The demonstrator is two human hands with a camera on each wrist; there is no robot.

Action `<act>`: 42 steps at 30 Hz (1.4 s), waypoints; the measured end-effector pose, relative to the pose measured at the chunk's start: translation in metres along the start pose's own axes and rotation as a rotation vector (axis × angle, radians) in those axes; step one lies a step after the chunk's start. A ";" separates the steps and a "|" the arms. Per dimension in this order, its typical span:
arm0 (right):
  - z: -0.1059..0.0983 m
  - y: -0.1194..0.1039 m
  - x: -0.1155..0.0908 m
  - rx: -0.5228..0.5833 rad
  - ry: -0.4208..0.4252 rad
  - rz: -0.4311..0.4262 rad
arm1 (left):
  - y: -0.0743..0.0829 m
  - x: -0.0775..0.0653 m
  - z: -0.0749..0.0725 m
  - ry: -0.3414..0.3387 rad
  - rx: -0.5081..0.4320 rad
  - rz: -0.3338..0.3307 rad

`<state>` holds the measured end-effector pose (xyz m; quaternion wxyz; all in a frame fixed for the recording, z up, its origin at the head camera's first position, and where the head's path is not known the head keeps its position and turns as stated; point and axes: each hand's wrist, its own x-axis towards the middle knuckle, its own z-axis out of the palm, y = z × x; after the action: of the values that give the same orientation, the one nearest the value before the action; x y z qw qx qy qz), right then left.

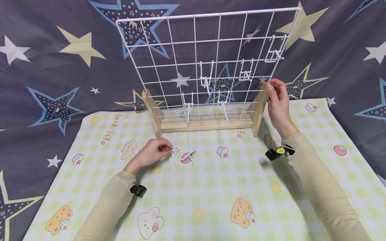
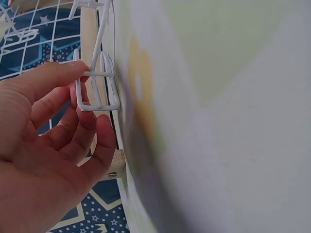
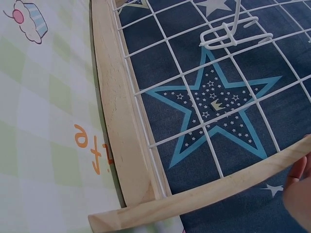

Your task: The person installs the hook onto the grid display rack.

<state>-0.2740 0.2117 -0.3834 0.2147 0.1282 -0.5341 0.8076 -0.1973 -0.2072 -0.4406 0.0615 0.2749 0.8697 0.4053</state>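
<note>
My left hand [image 1: 153, 151] is low over the table at the left, pinching a white wire hook [image 2: 100, 108] between thumb and fingers. A second white wire hook [image 1: 188, 155] lies on the cloth just right of it. Behind them stands a white wire grid [image 1: 208, 14] in a wooden stand [image 1: 205, 126]. Over at the stand's right side, my right hand [image 1: 278, 100] grips the top of the wooden side piece [image 1: 260, 108] by the grid's edge. Only a few right-hand fingers [image 3: 295, 174] show at the right wrist view's edge.
Several white hooks hang on the grid, including one near the middle [image 1: 206, 80] and one at upper right [image 1: 274, 56]. A green checked cloth [image 1: 193, 190] covers the table. A dark star-patterned curtain [image 1: 99, 77] hangs close behind the stand.
</note>
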 end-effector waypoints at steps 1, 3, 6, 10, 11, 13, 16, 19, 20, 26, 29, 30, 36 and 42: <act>0.000 0.000 0.000 0.001 0.001 0.001 | 0.000 0.000 0.000 0.004 0.001 0.000; 0.000 0.000 0.000 0.006 0.004 0.004 | 0.000 0.000 -0.001 0.016 -0.008 -0.003; 0.000 0.000 0.000 0.009 0.002 0.004 | 0.000 -0.001 -0.001 0.040 -0.039 -0.018; -0.001 0.001 0.000 -0.002 -0.007 -0.003 | 0.000 0.000 -0.001 0.076 -0.089 -0.042; -0.001 0.001 0.000 -0.005 -0.010 -0.005 | 0.001 -0.001 -0.002 0.086 -0.104 -0.049; -0.001 0.001 0.000 -0.008 -0.013 -0.007 | 0.002 -0.001 -0.002 0.109 -0.144 -0.066; -0.002 0.001 0.000 -0.009 -0.014 -0.007 | 0.003 -0.001 -0.003 0.150 -0.200 -0.094; -0.002 0.001 -0.001 -0.012 -0.018 -0.011 | 0.002 0.000 -0.004 0.197 -0.245 -0.124; -0.002 0.001 -0.001 -0.012 -0.019 -0.012 | 0.001 0.001 -0.004 0.210 -0.258 -0.129; -0.002 0.002 -0.001 -0.013 -0.023 -0.011 | 0.002 0.000 -0.006 0.266 -0.328 -0.151; -0.002 0.001 -0.001 -0.005 -0.019 -0.006 | 0.003 0.000 -0.007 0.281 -0.346 -0.153; -0.002 0.001 -0.001 -0.004 -0.018 -0.005 | 0.004 0.000 -0.007 0.287 -0.351 -0.155; -0.001 0.001 -0.001 0.002 -0.013 0.000 | 0.005 0.000 -0.008 0.320 -0.401 -0.180; -0.001 0.000 -0.001 0.007 -0.014 0.001 | 0.005 0.001 -0.007 0.335 -0.411 -0.195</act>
<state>-0.2731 0.2119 -0.3847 0.2103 0.1343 -0.5326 0.8088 -0.1979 -0.2090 -0.4317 0.0100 0.1009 0.7896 0.6052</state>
